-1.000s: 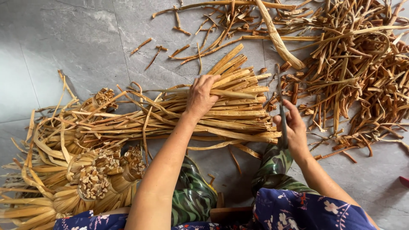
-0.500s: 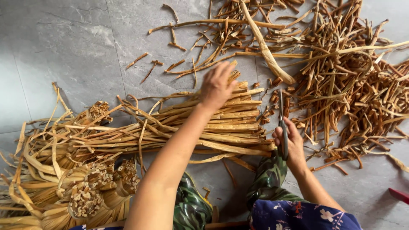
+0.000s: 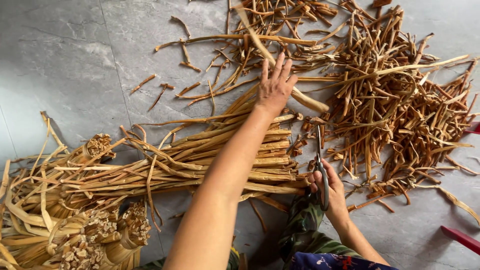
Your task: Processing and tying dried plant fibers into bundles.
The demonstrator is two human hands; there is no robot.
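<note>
My left hand (image 3: 274, 85) stretches forward with fingers spread, hovering over a long pale stalk (image 3: 280, 65) at the far end of a bundle of dried, flat tan stalks (image 3: 210, 155) lying across the grey floor. It holds nothing. My right hand (image 3: 330, 192) rests near the bundle's cut end and grips a pair of scissors (image 3: 320, 160), the closed blades pointing away from me. Short cut pieces lie around the scissors.
A big heap of cut brown stalk scraps (image 3: 400, 100) covers the floor at the right. Tied bundles with curled ends (image 3: 85, 235) lie at the lower left. Loose strips (image 3: 200, 60) are scattered ahead. A red object (image 3: 462, 239) sits at the right edge. My patterned clothing (image 3: 305, 235) shows below.
My left hand has lifted off the bundle and reached farther forward, opening its fingers over the loose stalk. The right hand with the scissors stays near the bundle's end.
</note>
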